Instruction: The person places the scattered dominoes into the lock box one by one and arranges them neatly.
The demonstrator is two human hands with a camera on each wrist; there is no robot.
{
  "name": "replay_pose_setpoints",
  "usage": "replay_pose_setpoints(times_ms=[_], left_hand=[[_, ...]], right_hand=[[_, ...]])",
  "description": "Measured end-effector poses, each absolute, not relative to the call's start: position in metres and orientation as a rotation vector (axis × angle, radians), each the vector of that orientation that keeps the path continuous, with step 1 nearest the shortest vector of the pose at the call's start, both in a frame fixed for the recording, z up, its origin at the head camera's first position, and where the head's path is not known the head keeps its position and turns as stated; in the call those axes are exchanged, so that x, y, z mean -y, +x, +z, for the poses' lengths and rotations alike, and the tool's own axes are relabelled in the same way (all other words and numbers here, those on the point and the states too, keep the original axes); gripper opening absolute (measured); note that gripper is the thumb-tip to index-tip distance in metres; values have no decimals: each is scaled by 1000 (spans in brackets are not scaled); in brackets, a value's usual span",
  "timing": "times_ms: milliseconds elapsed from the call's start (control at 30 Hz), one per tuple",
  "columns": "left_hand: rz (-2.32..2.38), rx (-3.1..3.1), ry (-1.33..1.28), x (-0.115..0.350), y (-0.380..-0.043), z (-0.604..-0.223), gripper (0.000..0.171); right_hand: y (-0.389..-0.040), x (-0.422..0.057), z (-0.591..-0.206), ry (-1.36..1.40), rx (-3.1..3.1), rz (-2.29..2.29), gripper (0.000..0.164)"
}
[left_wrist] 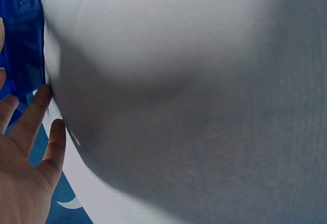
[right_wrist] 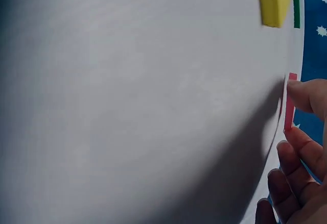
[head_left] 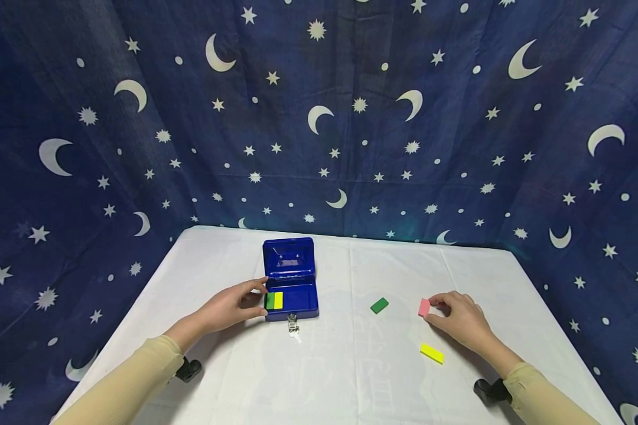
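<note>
A blue metal cash box [head_left: 300, 298] stands on the table with its lid [head_left: 289, 257] raised. A green block [head_left: 270, 301] and a yellow block [head_left: 279, 300] lie side by side at its left end inside. My left hand [head_left: 234, 304] rests against the box's left side, thumb near the front corner and fingers further back; the left wrist view shows its outer fingers extended. My right hand [head_left: 461, 319] pinches a pink block [head_left: 423, 307] between thumb and fingers. In the right wrist view the pink block [right_wrist: 290, 101] stands edge-on at the fingertips.
Between the box and my right hand lies a green block [head_left: 380, 305]. A yellow block [head_left: 432, 353] is nearer the front. A key [head_left: 295, 337] hangs at the box's latch [head_left: 292, 323]. Dark blue curtains [head_left: 351, 118] surround the white-covered table [head_left: 329, 378].
</note>
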State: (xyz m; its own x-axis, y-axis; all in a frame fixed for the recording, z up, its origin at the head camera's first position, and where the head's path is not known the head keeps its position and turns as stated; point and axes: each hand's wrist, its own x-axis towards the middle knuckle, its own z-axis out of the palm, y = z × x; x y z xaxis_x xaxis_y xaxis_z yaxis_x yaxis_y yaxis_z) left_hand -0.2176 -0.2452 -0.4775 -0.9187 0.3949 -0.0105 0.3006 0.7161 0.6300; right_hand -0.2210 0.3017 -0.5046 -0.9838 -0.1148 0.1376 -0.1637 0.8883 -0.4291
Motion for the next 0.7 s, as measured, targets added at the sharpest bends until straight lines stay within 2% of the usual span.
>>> replay_pose_setpoints(times_ms=[200, 400, 700], left_hand=[[980, -2778, 573, 246, -219, -480, 45], [964, -2789, 587, 247, -220, -480, 44], [962, -2778, 582, 246, -219, -478, 46]], right_hand=[[-227, -293, -494, 215, 2944, 706, 48], [-237, -282, -483, 295, 2902, 741, 41], [-248, -248, -472, 415, 2835, 762, 40]])
